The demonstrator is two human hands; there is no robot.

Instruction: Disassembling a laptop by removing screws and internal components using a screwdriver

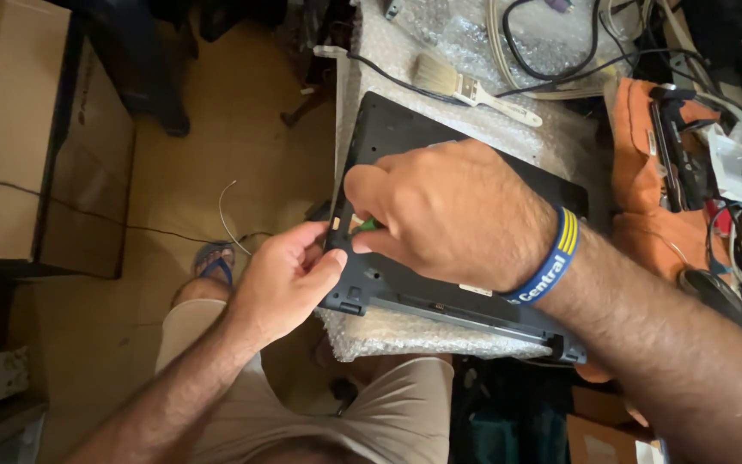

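My hands crowd the laptop's (405, 283) left edge. A brush (461, 86) and cables (551, 60) block beyond; floor (242, 129) leftward lies open.

Your left hand (285, 279): bare, no ring or glove; forearm hairy, unsleeved. Your right hand (448, 215): bare; forearm hairy, unsleeved. Your wristband (551, 258): blue rubber band on the right wrist, white lettering, three yellow stripes. Your shorts (388, 412): light beige, plain. Your sandal (215, 260): blue strap, on the one foot in view.
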